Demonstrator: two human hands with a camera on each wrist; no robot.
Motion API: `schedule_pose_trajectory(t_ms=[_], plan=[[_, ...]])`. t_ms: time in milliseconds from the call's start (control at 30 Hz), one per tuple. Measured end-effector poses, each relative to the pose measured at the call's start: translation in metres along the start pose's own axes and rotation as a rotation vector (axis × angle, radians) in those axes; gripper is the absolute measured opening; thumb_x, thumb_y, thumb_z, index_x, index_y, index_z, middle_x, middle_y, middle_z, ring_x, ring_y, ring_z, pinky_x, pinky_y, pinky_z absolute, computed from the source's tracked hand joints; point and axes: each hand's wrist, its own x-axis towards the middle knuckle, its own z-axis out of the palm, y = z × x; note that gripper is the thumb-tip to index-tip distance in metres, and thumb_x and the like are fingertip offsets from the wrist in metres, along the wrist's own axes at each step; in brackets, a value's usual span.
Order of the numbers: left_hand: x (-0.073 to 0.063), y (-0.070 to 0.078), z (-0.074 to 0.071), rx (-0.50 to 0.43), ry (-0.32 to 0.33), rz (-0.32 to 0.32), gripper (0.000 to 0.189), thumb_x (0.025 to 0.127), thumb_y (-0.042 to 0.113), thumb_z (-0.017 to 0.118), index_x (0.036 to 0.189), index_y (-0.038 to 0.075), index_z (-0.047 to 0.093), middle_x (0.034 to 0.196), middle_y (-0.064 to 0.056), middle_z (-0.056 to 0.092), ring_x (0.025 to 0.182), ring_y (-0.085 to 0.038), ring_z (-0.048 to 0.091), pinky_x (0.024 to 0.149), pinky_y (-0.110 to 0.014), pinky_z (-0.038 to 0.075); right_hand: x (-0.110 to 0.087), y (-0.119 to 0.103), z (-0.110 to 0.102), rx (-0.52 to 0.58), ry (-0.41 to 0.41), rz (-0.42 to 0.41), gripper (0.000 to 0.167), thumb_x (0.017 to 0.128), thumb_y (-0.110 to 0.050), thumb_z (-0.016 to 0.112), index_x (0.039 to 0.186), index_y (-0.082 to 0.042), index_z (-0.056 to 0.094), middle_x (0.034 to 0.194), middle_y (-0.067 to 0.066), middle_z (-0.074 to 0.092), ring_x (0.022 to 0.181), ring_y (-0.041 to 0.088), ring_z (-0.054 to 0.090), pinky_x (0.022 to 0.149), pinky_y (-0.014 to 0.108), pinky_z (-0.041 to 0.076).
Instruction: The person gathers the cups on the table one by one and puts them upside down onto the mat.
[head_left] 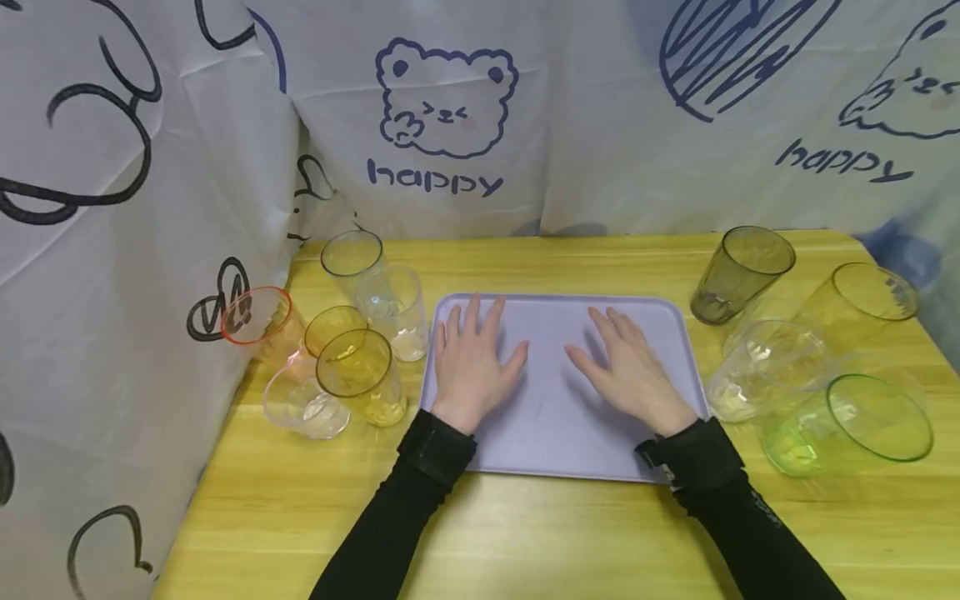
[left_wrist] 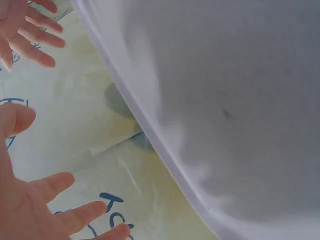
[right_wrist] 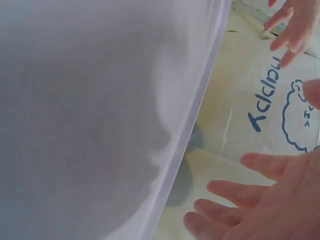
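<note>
A pale purple tray (head_left: 558,450) lies flat on the wooden table. Over its left part hovers my left hand (head_left: 472,362), fingers spread and holding nothing. My right hand (head_left: 626,367) is above the tray's right part, palm down, its fingers extended and a shadow beneath it. In the left wrist view the left hand (left_wrist: 35,200) shows spread fingers apart from the tray surface (left_wrist: 240,125). The right wrist view has the right hand (right_wrist: 270,200) likewise with straight fingers, beside the tray's rim (right_wrist: 192,135).
Left of the tray stand several clear tumblers, among them an amber cup (head_left: 360,375), a red-rimmed cup (head_left: 258,325) and a grey-rimmed cup (head_left: 352,258). To the right are a dark grey cup (head_left: 738,275), a yellow cup (head_left: 862,308) and a tilted-looking green cup (head_left: 825,433). A printed cloth (head_left: 600,167) hangs behind.
</note>
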Motion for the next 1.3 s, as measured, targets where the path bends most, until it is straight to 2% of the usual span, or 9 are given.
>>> schedule_pose_trajectory(t_ms=[100,233,500,667,767,867,1033,1167,1300], plan=[[-0.002,0.001,-0.008,-0.017,0.108,0.041,0.065,0.097,0.049,0.056,0.153,0.019,0.044,0.158,-0.015,0.043,0.144,-0.039,0.041,0.119,-0.056,0.035,0.001,-0.004,0.001,0.092,0.029,-0.004,0.071,0.103,-0.046,0.049,0.157,-0.003,0.031,0.161,0.028,0.031,0.149,0.046,0.029,0.123,0.061,0.024],[-0.006,0.002,-0.021,-0.085,0.299,0.1,0.057,0.093,0.036,0.062,0.144,0.012,0.053,0.148,-0.015,0.054,0.136,-0.036,0.05,0.114,-0.05,0.043,0.003,-0.013,0.005,0.276,0.086,-0.03,0.06,0.105,-0.034,0.051,0.153,-0.002,0.037,0.157,0.024,0.041,0.145,0.042,0.039,0.12,0.056,0.033],[-0.022,-0.007,-0.046,-0.217,0.666,0.161,0.048,0.085,0.02,0.065,0.13,0.005,0.062,0.133,-0.015,0.064,0.124,-0.035,0.059,0.107,-0.047,0.049,0.008,-0.044,0.017,0.65,0.134,-0.076,0.044,0.104,-0.01,0.049,0.144,0.006,0.045,0.141,0.031,0.054,0.132,0.046,0.053,0.111,0.055,0.045],[-0.036,-0.019,-0.058,-0.241,0.845,0.154,0.049,0.081,0.017,0.066,0.127,0.001,0.063,0.131,-0.019,0.065,0.123,-0.038,0.058,0.108,-0.049,0.047,0.01,-0.065,0.025,0.866,0.108,-0.095,0.043,0.102,0.0,0.045,0.143,0.013,0.042,0.137,0.037,0.053,0.131,0.049,0.053,0.108,0.033,0.051],[-0.044,-0.029,-0.062,-0.264,0.938,0.104,0.052,0.078,0.017,0.067,0.128,0.001,0.062,0.133,-0.02,0.063,0.126,-0.04,0.055,0.111,-0.052,0.042,0.01,-0.078,0.03,0.999,0.075,-0.06,0.044,0.102,-0.002,0.042,0.144,0.012,0.039,0.138,0.037,0.052,0.132,0.048,0.052,0.107,0.031,0.051],[-0.052,-0.039,-0.064,-0.304,0.992,0.029,0.057,0.077,0.017,0.069,0.131,0.002,0.06,0.138,-0.02,0.06,0.132,-0.039,0.05,0.116,-0.054,0.035,0.01,-0.09,0.035,1.096,0.05,-0.017,0.045,0.103,-0.006,0.041,0.145,0.01,0.04,0.138,0.036,0.052,0.132,0.046,0.053,0.108,0.036,0.052],[-0.064,-0.054,-0.058,-0.445,1.009,-0.077,0.071,0.076,0.017,0.076,0.141,0.002,0.052,0.151,-0.021,0.046,0.141,-0.035,0.04,0.12,-0.054,0.028,0.008,-0.105,0.045,1.193,0.007,0.063,0.044,0.104,-0.013,0.04,0.144,0.005,0.044,0.138,0.034,0.055,0.131,0.041,0.057,0.107,0.037,0.053],[-0.068,-0.062,-0.05,-0.542,1.003,-0.09,0.083,0.075,0.015,0.079,0.147,-0.002,0.042,0.156,-0.023,0.037,0.146,-0.033,0.034,0.122,-0.053,0.027,0.006,-0.112,0.054,1.244,-0.03,0.097,0.044,0.103,-0.013,0.039,0.143,0.006,0.044,0.137,0.036,0.054,0.128,0.038,0.059,0.107,0.038,0.053],[-0.069,-0.066,-0.046,-0.581,1.0,-0.089,0.089,0.075,0.014,0.082,0.149,-0.005,0.037,0.157,-0.022,0.035,0.147,-0.032,0.033,0.125,-0.051,0.023,0.004,-0.116,0.059,1.274,-0.067,0.105,0.046,0.103,-0.014,0.039,0.144,0.007,0.043,0.138,0.035,0.053,0.128,0.035,0.059,0.109,0.041,0.051]])
